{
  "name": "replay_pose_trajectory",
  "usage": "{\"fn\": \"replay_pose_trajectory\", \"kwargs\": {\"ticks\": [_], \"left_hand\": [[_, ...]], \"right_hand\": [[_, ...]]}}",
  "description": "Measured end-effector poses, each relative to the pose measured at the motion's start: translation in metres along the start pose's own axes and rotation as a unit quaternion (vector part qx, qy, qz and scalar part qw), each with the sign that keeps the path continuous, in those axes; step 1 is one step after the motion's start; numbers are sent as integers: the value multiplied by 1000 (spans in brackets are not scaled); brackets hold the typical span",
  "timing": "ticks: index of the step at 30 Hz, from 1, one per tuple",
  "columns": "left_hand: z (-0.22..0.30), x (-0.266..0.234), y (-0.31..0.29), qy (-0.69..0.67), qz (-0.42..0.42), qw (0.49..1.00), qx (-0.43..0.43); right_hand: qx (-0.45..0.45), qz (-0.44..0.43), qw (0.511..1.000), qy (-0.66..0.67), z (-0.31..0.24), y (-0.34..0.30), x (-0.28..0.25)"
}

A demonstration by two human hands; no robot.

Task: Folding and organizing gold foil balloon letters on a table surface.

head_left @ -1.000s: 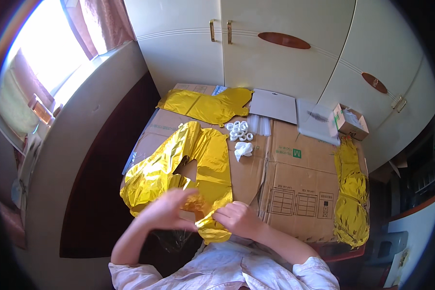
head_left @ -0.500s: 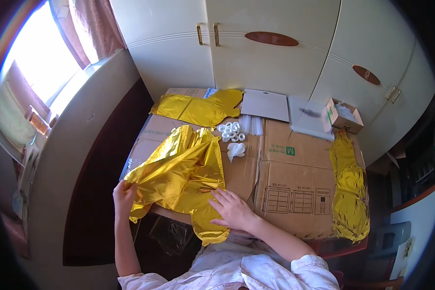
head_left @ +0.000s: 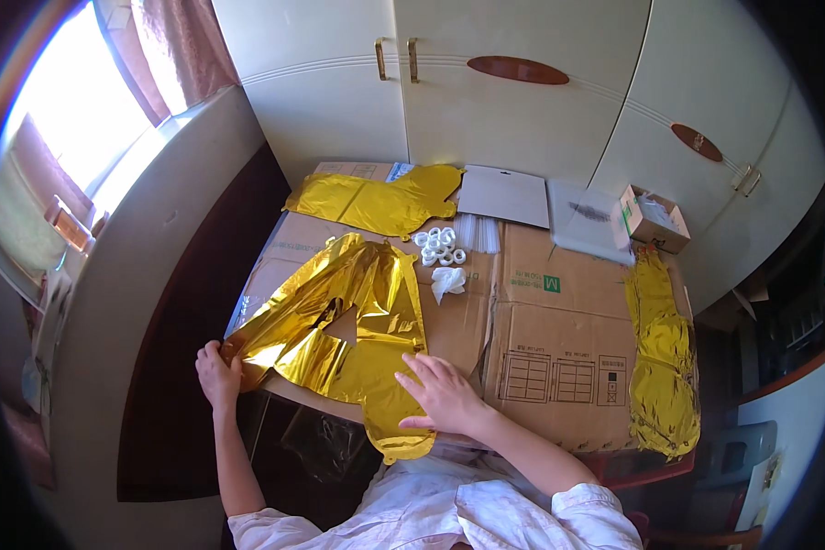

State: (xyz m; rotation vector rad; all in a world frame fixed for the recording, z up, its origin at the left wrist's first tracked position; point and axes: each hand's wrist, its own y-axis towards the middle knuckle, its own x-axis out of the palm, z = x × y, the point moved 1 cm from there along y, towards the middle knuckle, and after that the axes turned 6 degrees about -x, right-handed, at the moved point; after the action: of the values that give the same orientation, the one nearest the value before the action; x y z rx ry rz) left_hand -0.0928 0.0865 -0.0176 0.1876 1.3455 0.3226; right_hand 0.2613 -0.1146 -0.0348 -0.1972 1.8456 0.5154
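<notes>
A flat, uninflated gold foil balloon [head_left: 339, 367] lies over the near left of the cardboard, with a gap in its middle where the brown board shows. My left hand [head_left: 218, 376] pinches its left edge just past the board's rim. On the lower right part of the balloon, my right hand [head_left: 442, 396] rests with fingers spread and holds nothing. A second gold foil balloon [head_left: 367, 202] lies flat at the back left. Another crumpled gold balloon [head_left: 662, 357] runs along the right side.
Flattened cardboard [head_left: 564, 316] covers the work surface. Several white ribbon rolls [head_left: 440, 247], a white crumpled piece [head_left: 447, 282], clear straws [head_left: 478, 236] and a grey-white board [head_left: 504, 197] sit towards the back. A small open box [head_left: 653, 220] stands far right, before cream cabinets [head_left: 513, 119].
My left hand has moved left and slightly down, drawing the foil's left part outward. The folded-over foil has spread, and a gap shows in the middle. My right hand has barely moved.
</notes>
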Motion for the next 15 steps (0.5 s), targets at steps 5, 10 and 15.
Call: {"fn": "replay_pose_trajectory", "kwargs": {"ticks": [5,10,15], "left_hand": [[54,-16,-9,-28,39,990,135],[116,-15,3,-96,31,969,224],[204,8,35,-112,-17,945,306]], "right_hand": [[101,158,977,100,36,43,11],[228,222,903,288,72,89,14],[200,278,901,268,91,109,20]]}}
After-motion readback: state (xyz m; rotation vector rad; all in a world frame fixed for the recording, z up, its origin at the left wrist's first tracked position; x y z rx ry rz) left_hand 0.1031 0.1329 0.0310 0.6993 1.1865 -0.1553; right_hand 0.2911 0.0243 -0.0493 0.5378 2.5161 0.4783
